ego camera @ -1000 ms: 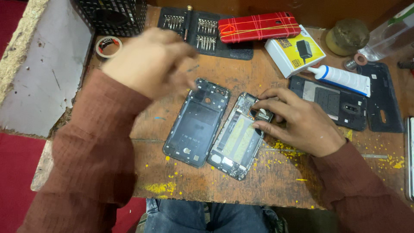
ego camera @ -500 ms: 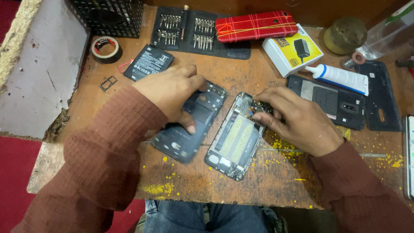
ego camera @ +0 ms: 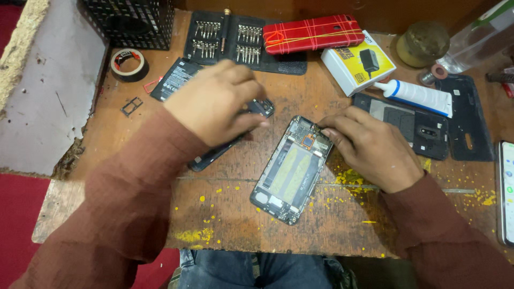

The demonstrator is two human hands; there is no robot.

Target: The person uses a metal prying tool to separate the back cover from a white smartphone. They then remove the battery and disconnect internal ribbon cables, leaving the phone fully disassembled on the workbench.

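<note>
On the wooden bench (ego camera: 160, 160), left hand (ego camera: 217, 104) is closed around a dark phone back frame (ego camera: 214, 152), beside it the opened phone chassis (ego camera: 292, 170) lies flat at centre, right hand (ego camera: 372, 147) pressing fingertips on its top edge, grasping nothing.

Single head-worn view, looks steeply down from above the person's own chest onto a wooden workbench (ego camera: 225, 214), facing away from the body. Close range: both forearms enter from the bottom corners, knees show at the bottom edge, the bench's far edge runs along the top. No second view.
</note>
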